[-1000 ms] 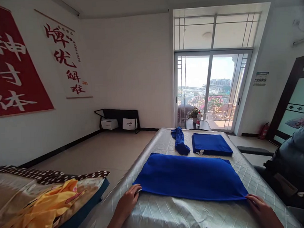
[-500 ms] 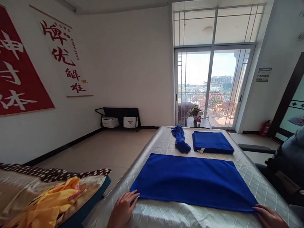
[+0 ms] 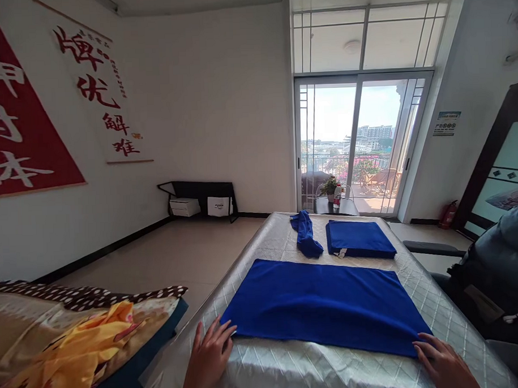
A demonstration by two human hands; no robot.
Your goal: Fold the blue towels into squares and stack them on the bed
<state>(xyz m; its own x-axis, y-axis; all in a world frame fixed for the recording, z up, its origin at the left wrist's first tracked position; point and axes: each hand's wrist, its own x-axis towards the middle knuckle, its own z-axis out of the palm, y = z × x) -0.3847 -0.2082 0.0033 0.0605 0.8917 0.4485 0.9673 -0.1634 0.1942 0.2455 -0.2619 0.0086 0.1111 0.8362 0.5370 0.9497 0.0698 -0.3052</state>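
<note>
A blue cloth, folded into a long rectangle, lies across the silvery quilted table cover. At its near left corner my left hand rests with fingers spread, the fingertips touching the edge. My right hand is at the near right corner, its fingers apart and lying on the fabric. Low wrinkles run along the near half of the cloth. Behind it are a neat stack of folded blue cloth with a white tag and a crumpled blue cloth.
Left of the table, a yellow patterned cloth lies on a surface with bedding. A dark jacket or bag is at the right. Beyond the table's far end stands a small table with a bottle and potted plant, before glass doors.
My right hand has shifted left and from gripping the corner to resting with fingers apart on the cloth. My left fingers have spread more. The view has tilted slightly.
</note>
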